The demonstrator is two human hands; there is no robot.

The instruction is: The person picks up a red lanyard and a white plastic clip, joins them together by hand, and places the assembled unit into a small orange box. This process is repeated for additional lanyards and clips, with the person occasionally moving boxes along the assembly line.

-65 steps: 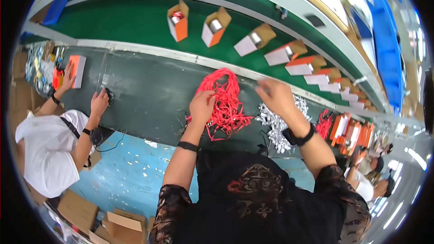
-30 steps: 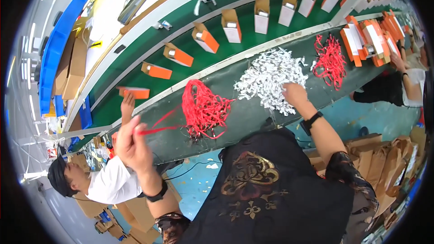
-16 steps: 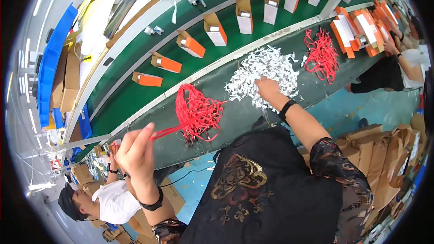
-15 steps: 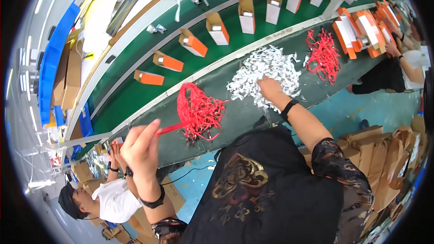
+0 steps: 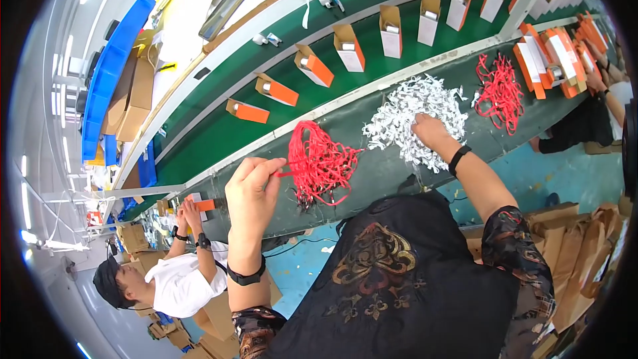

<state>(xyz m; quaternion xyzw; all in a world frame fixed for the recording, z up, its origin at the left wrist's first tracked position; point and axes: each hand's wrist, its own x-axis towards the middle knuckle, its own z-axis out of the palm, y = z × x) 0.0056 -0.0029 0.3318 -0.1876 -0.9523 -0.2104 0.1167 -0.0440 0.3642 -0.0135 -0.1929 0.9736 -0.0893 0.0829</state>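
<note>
My left hand (image 5: pixel 251 193) is raised in front of the near worktop, thumb and fingers pinched on a thin red lanyard (image 5: pixel 287 173). Behind that strap lies a heap of red lanyards (image 5: pixel 320 163) with dark ends. Further right my right hand (image 5: pixel 433 133) reaches down into a pile of small white looped pieces (image 5: pixel 399 116). Its fingers are curled together at the pile; whatever they grip is too small to make out. To the right of the white pile is a second bunch of red lanyards (image 5: pixel 500 93).
Several open orange-and-white boxes (image 5: pixel 349 60) stand along the green conveyor (image 5: pixel 219 139) beyond the worktop (image 5: pixel 399 183). More orange boxes (image 5: pixel 555 60) lie at right near another person's hands. A person in white (image 5: pixel 183 286) works at left. Brown cartons (image 5: pixel 571 252) stack at lower right.
The whole view has shifted, so the scene sits further right. My left hand has come nearer the red heap, still pinching the lanyard. My right hand stays at the white pile.
</note>
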